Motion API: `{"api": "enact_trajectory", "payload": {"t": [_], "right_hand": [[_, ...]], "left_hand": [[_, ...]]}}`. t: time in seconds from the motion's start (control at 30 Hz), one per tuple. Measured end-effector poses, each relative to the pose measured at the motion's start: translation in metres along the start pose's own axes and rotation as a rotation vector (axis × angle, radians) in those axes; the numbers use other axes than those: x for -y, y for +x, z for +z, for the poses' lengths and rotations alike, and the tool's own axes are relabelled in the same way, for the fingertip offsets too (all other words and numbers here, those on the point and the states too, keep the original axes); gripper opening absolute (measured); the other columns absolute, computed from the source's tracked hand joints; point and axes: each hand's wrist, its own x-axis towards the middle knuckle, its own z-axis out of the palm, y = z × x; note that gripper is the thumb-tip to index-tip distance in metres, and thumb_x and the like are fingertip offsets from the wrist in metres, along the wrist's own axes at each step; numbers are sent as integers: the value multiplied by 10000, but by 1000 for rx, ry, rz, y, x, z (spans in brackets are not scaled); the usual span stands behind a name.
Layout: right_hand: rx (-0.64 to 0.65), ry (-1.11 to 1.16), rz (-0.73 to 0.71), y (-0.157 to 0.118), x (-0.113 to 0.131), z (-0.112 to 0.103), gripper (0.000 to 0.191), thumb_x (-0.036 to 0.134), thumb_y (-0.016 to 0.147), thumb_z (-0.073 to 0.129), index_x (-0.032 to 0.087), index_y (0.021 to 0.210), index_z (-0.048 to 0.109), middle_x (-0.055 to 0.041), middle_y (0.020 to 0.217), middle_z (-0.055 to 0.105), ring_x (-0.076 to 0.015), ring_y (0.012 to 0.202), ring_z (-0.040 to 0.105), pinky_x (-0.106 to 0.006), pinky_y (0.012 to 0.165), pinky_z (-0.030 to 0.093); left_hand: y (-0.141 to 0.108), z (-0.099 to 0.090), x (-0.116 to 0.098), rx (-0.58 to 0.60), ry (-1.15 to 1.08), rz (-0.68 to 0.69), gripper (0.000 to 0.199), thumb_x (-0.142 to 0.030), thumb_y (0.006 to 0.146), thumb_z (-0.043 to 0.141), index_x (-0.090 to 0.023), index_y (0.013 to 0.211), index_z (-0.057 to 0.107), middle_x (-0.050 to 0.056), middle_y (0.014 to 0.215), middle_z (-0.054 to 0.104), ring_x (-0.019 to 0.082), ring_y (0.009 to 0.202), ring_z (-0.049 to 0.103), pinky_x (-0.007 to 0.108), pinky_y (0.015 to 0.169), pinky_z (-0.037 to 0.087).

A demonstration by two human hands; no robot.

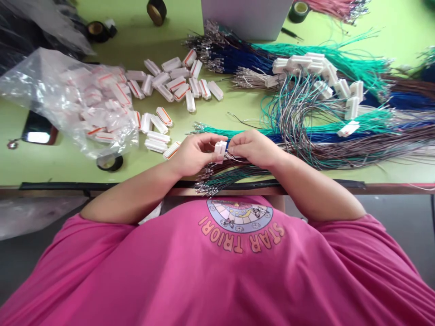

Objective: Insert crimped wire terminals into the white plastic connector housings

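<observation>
Bright even light, fisheye-warped edges

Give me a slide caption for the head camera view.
Both hands, left hand and right hand, hold a white connector amid wire bundles.

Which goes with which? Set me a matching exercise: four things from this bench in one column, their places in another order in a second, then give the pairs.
Things:
1. white connector
2. clear plastic bag
3. roll of black tape
4. phone

Places:
A. at the far edge of the green table
B. held between the left hand and the right hand
C. on the table's left side, partly under the bag
D. on the left, full of white connectors

Pairs: 1-B, 2-D, 3-A, 4-C
</observation>
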Motion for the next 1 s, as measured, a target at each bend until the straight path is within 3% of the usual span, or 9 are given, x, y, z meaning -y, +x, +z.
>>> {"api": "enact_trajectory", "payload": {"t": [0.1,0.27,0.4,0.53,0.8,1.0], "right_hand": [[-31,-93,-67,0,-3,1,165,193,803,585,150,646,615,58,540,472,-70,526,369,-260,567,267],[-293,-606,-342,-4,-9,4,248,275,894,514,153,863,727,-61,757,685,-157,670,522,-304,659,331],[-269,-892,-403,-9,-11,6,355,304,958,412,157,879,725,-119,805,718,-193,676,541,-328,639,302],[-206,-758,-303,-9,-9,4,319,288,936,433,153,885,718,-83,767,707,-169,661,536,-303,645,314],[-74,-327,-175,-4,1,0,192,223,819,516,159,687,641,28,620,566,-103,628,460,-263,633,300],[-66,-289,-134,-1,1,3,194,201,813,509,161,648,604,34,614,540,-94,615,443,-263,620,285]], "left_hand": [[1,1,1,2,-6,-23,569,-338,571,948,-163,1055,705,23,863,743,161,731,696,347,744,600],[4,-4,0,38,-88,-31,504,-323,632,904,-169,1026,631,-18,748,690,135,654,666,314,683,563],[5,-8,-2,26,-115,-47,513,-304,614,910,-170,1021,628,-17,782,688,126,681,656,301,690,551],[3,-7,-3,31,-112,-42,513,-312,626,913,-175,1032,631,-28,744,681,125,647,652,290,655,542],[0,-4,-3,57,-37,-27,514,-369,643,916,-178,1041,653,-15,718,702,160,649,690,333,694,564],[2,1,-1,78,-63,-41,527,-363,620,933,-172,1028,659,-10,706,704,158,640,683,342,707,570]]}}
